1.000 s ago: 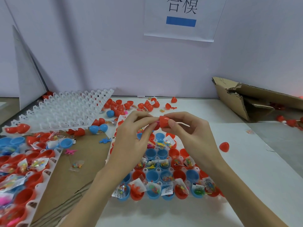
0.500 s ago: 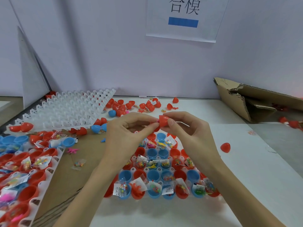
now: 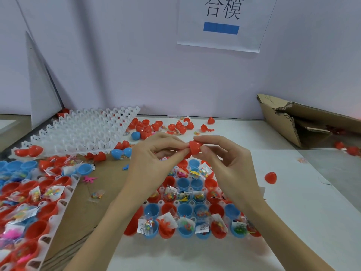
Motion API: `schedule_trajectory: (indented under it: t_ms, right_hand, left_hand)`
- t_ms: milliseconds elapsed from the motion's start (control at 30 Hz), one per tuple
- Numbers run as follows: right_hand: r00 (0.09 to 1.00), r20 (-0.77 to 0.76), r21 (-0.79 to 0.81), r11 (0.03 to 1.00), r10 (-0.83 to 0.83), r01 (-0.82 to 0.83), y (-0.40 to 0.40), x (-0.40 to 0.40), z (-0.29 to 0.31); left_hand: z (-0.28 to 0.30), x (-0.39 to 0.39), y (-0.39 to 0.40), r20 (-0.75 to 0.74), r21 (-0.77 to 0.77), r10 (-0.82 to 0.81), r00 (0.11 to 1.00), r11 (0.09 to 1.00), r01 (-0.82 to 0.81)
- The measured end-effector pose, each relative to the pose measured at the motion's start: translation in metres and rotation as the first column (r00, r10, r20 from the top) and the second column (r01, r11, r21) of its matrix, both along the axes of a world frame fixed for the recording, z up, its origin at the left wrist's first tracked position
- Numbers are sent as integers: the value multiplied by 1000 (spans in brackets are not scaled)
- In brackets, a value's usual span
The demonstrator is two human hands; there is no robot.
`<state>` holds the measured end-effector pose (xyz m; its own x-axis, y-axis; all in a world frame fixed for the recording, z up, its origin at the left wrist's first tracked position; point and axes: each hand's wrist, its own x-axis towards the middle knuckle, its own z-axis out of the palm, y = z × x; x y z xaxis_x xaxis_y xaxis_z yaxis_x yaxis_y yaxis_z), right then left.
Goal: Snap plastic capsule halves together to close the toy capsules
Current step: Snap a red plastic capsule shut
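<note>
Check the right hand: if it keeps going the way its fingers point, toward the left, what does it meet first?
The right hand grips a red capsule half; pushed left, that half would meet the left hand fingertips almost at once. Whether they already touch is unclear.

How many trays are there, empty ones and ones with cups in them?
Empty trays: 1
Trays with cups: 2
Total: 3
</note>
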<state>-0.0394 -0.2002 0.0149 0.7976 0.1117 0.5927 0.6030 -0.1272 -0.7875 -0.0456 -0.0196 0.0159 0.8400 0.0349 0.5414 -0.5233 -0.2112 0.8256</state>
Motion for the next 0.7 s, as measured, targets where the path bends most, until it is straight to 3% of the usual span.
schedule_trajectory:
  t_ms: [167, 333, 467, 533, 633, 700]
  right_hand:
    - [1000, 1, 4, 1000, -17, 17, 0, -2, 2]
    - [994, 77, -109, 990, -80, 88, 2, -3, -2]
    - [999, -32, -45, 998, -41, 40, 2, 0, 0]
    - [995, -102, 45, 999, 1, 4, -1, 0, 3]
    - [977, -205, 119, 992, 62, -38, -5, 0, 4]
    - [965, -246, 132, 989, 94, -63, -4, 0, 4]
  left_hand:
    - [-1, -3, -5, 55, 17, 18, 998, 1000, -19]
    - [-5, -3, -7, 64, 71, 66, 996, 995, -71]
    - [-1, -4, -4, -6, 47, -1, 1000, 999, 1]
    - [2, -6, -4, -9, 119, -56, 998, 991, 57]
    - [2, -5, -4, 59, 291, -24, 998, 957, 6]
    - [1, -5, -3, 79, 320, -7, 997, 947, -19]
